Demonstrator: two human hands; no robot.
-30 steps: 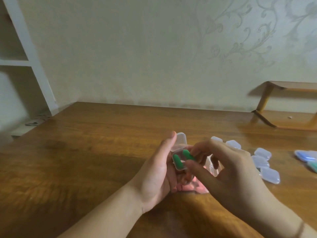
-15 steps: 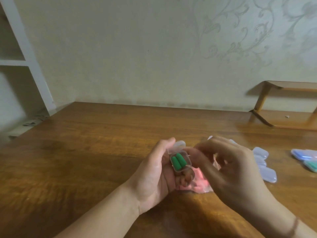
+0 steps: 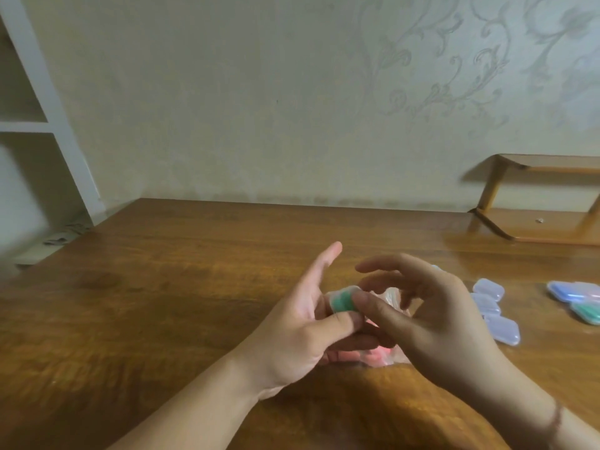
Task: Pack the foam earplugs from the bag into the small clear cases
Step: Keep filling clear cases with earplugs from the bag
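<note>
Wooden table (image 3: 162, 319): spare cases (image 3: 493, 310) right; hands hide bag (image 3: 380, 354).

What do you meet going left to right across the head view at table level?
White shelf → left hand → green-filled case → right hand → clear cases → filled cases.

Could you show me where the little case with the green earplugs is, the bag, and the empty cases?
Case with green earplugs (image 3: 343, 299), head view: its green middle.
Bag (image 3: 380, 355), head view: pink underside.
Empty cases (image 3: 505, 329), head view: nearest lid.
</note>
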